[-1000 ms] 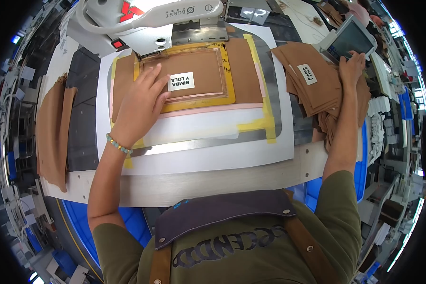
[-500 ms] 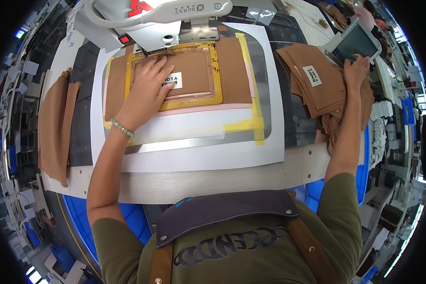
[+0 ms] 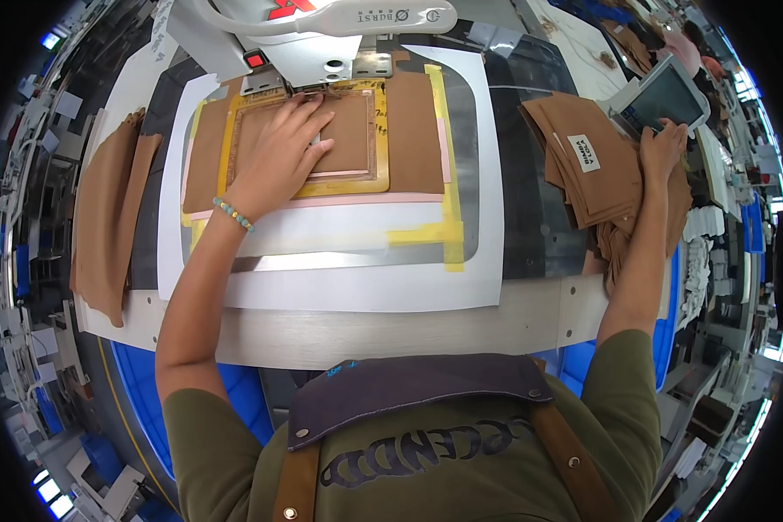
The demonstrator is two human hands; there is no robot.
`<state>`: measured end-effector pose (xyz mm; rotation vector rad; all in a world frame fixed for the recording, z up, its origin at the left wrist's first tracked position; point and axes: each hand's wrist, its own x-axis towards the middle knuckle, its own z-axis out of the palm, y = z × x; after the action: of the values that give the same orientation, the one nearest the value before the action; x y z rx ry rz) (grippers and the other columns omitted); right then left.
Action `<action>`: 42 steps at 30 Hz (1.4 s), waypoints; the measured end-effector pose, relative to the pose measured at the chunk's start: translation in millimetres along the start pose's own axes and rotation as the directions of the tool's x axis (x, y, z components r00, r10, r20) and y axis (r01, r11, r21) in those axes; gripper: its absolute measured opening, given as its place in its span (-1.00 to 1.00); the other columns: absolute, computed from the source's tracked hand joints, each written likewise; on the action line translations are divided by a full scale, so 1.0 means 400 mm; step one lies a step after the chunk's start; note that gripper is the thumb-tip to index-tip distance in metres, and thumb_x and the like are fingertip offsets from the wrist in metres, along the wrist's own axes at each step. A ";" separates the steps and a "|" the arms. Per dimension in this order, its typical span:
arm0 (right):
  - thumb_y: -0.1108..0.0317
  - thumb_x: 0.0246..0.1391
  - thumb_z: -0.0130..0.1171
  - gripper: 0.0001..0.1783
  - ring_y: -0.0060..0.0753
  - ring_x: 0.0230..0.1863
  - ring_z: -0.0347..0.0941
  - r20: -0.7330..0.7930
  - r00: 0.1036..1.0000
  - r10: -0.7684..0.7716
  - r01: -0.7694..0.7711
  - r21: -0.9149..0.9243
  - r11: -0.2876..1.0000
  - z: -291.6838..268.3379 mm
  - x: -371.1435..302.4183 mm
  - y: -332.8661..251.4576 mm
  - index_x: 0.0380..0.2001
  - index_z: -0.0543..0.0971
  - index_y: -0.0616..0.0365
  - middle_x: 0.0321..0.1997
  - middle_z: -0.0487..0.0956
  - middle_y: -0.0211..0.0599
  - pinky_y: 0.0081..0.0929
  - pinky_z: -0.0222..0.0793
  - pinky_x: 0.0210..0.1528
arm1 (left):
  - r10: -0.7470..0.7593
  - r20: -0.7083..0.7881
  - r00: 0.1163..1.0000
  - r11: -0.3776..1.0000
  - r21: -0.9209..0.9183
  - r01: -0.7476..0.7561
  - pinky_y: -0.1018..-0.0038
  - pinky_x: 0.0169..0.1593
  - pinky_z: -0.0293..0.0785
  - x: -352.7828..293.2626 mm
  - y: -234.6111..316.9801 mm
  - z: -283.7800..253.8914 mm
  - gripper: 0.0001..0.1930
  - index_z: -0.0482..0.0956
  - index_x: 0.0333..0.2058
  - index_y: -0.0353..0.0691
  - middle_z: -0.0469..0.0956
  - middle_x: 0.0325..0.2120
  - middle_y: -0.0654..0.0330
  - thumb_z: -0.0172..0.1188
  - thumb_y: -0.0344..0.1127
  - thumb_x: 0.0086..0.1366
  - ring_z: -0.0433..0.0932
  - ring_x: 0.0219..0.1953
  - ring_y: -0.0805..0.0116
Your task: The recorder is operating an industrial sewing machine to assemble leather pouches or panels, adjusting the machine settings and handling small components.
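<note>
Under the head of a white sewing machine [image 3: 322, 65], my left hand [image 3: 280, 155] lies flat with its fingers spread on a brown fabric panel [image 3: 348, 139]. A yellow frame [image 3: 322, 190] with a clear inner border surrounds that spot. Most of a small white label on the panel is hidden beneath the hand; only a sliver shows between the fingers. My right hand [image 3: 661, 148] reaches to the lower edge of a control screen [image 3: 667, 94], fingertips touching it and nothing held. Below that forearm lies a stack of brown fabric pieces [image 3: 587, 187], the top one bearing a white label [image 3: 585, 153].
The frame sits on a white sheet [image 3: 365, 287] edged with yellow tape [image 3: 452, 217]. More brown pieces [image 3: 104, 226] hang over the table's left side. Blue bins [image 3: 235, 396] stand below the table edge [image 3: 365, 335].
The sheet, frame and brown panel have slid left under the machine head. The panel's label, visible beside my left hand before, is now mostly covered by it. My right hand stays at the screen.
</note>
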<state>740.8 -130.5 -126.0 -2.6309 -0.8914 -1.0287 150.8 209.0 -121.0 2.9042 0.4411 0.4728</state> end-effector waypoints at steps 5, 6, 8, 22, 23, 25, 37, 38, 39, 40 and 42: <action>0.22 0.13 0.20 -0.44 0.30 0.57 -0.07 -0.010 1.000 -0.008 0.008 0.001 1.000 0.011 -0.001 0.007 0.18 0.45 0.21 0.49 0.13 0.39 0.09 0.04 0.50 | -0.036 0.055 0.998 0.999 0.007 0.036 0.15 0.48 0.09 -0.002 -0.009 0.009 -0.57 0.45 0.25 -0.30 0.30 0.38 0.02 0.04 -0.21 0.51 0.12 0.48 -0.02; 0.22 0.13 0.21 -0.44 0.30 0.57 -0.07 -0.009 1.000 -0.012 0.012 -0.003 1.000 0.015 -0.001 0.009 0.17 0.45 0.21 0.48 0.14 0.39 0.09 0.05 0.50 | -0.037 0.062 0.997 0.999 0.005 0.037 0.15 0.47 0.11 -0.002 -0.010 0.011 -0.57 0.45 0.24 -0.30 0.32 0.37 0.03 0.05 -0.21 0.51 0.15 0.46 -0.03; 0.22 0.13 0.21 -0.44 0.30 0.57 -0.07 -0.007 1.000 -0.015 0.015 -0.006 1.000 0.019 -0.003 0.010 0.17 0.45 0.21 0.48 0.15 0.38 0.09 0.05 0.50 | -0.038 0.070 0.997 0.999 0.004 0.038 0.15 0.46 0.13 -0.003 -0.013 0.015 -0.57 0.46 0.24 -0.30 0.34 0.36 0.03 0.07 -0.22 0.50 0.19 0.44 -0.04; 0.20 0.12 0.20 -0.47 0.29 0.54 -0.01 0.037 0.999 0.027 -0.027 0.004 1.000 0.035 0.005 0.024 0.13 0.48 0.17 0.45 0.20 0.37 0.09 0.00 0.52 | -0.042 0.028 0.999 0.999 -0.030 0.042 0.24 0.40 0.23 0.027 -0.046 0.021 -0.61 0.50 0.21 -0.29 0.41 0.32 0.08 0.03 -0.29 0.50 0.31 0.35 0.03; 0.20 0.12 0.20 -0.47 0.29 0.54 -0.01 -0.010 1.000 0.020 -0.019 0.028 0.999 0.023 0.005 0.020 0.13 0.48 0.17 0.45 0.20 0.37 0.09 0.00 0.52 | -0.011 0.016 1.000 0.999 -0.030 0.012 0.24 0.40 0.23 0.029 -0.050 0.017 -0.61 0.50 0.21 -0.29 0.41 0.32 0.08 0.03 -0.29 0.50 0.31 0.35 0.03; 0.22 0.15 0.17 -0.51 0.27 0.54 0.00 -0.023 0.999 0.047 -0.046 0.022 0.999 -0.018 0.009 -0.004 0.15 0.49 0.10 0.46 0.20 0.37 0.04 -0.05 0.54 | -0.148 0.052 0.988 0.970 -0.186 0.155 0.26 0.37 0.26 0.032 -0.057 0.007 -0.62 0.51 0.20 -0.27 0.43 0.29 0.06 0.01 -0.29 0.51 0.36 0.29 0.02; 0.52 0.16 0.01 -0.56 0.04 0.62 -0.10 0.000 0.893 -0.450 0.347 0.637 0.689 -0.325 -0.154 -0.417 0.13 0.48 0.13 0.55 0.24 -0.18 -0.06 -0.11 0.56 | -0.014 0.094 0.996 0.988 -0.150 0.028 0.19 0.32 0.31 0.071 -0.088 0.038 -0.59 0.46 0.27 -0.19 0.49 0.22 -0.01 -0.01 -0.29 0.51 0.38 0.24 -0.07; 0.52 0.16 0.01 -0.56 0.04 0.62 -0.10 0.001 0.893 -0.450 0.346 0.637 0.688 -0.342 -0.169 -0.438 0.13 0.48 0.13 0.55 0.24 -0.18 -0.06 -0.11 0.56 | -0.013 0.103 0.995 0.988 -0.152 0.028 0.19 0.32 0.31 0.066 -0.087 0.035 -0.59 0.46 0.27 -0.19 0.49 0.22 -0.01 -0.01 -0.29 0.51 0.38 0.24 -0.07; 0.52 0.16 0.02 -0.57 0.04 0.61 -0.08 0.024 0.868 -0.496 0.361 0.656 0.663 -0.354 -0.185 -0.454 0.12 0.49 0.15 0.53 0.27 -0.17 -0.05 -0.10 0.56 | 0.015 0.078 0.997 0.993 -0.115 -0.006 0.19 0.30 0.33 0.063 -0.083 0.032 -0.59 0.49 0.25 -0.20 0.50 0.21 0.02 0.00 -0.30 0.49 0.41 0.18 -0.05; 0.52 0.15 0.02 -0.58 0.04 0.61 -0.05 0.045 0.840 -0.541 0.374 0.674 0.637 -0.365 -0.201 -0.470 0.10 0.50 0.16 0.51 0.30 -0.17 -0.05 -0.09 0.56 | 0.039 0.048 0.998 0.997 -0.067 -0.036 0.18 0.28 0.35 0.058 -0.080 0.027 -0.60 0.52 0.23 -0.21 0.52 0.20 0.04 0.02 -0.30 0.47 0.45 0.11 -0.04; 0.53 0.14 0.02 -0.59 0.04 0.60 -0.03 0.071 0.811 -0.581 0.379 0.693 0.613 -0.377 -0.227 -0.498 0.08 0.51 0.18 0.50 0.33 -0.17 -0.04 -0.08 0.55 | 0.048 0.093 0.995 0.997 -0.065 -0.042 0.17 0.30 0.33 0.053 -0.074 0.015 -0.58 0.48 0.25 -0.20 0.48 0.24 0.04 0.01 -0.30 0.48 0.41 0.18 -0.04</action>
<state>485.9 -68.1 -83.8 -1.9675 -1.7392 -0.2669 164.1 242.9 -126.9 2.8661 0.3413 0.3478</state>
